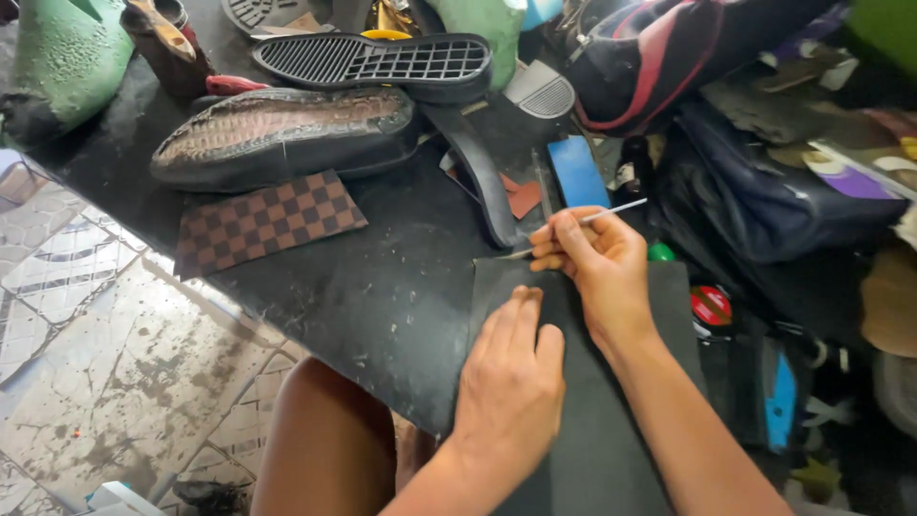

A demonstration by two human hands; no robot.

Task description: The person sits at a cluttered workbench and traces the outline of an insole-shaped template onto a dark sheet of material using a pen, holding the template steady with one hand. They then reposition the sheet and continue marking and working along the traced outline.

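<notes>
Head view shows the left hand (511,382) lying flat, fingers together, pressing down on a dark grey flat sheet of rubber-like material (583,420) that rests on the black table (382,287) and hangs over its near edge toward the person's lap. The right hand (597,263) is closed in a pinch around a thin silver marking tool (602,212), its tip meeting the sheet's far edge.

Slipping is the likeliest trouble, in my judgement: much of the sheet overhangs the table, so if the flat palm eases off, the sheet could slide or sag and pull any line crooked. The tool's tip sits close to the left fingertips, so a skid toward them could scratch skin.

Room is tight. Just beyond the right hand lie a black curved sole strip (478,172), a blue rectangular block (578,172) and a brown checkered leather piece (267,222) farther left; dark bags (774,191) crowd the right side. Bare table lies only to the left of the sheet.
</notes>
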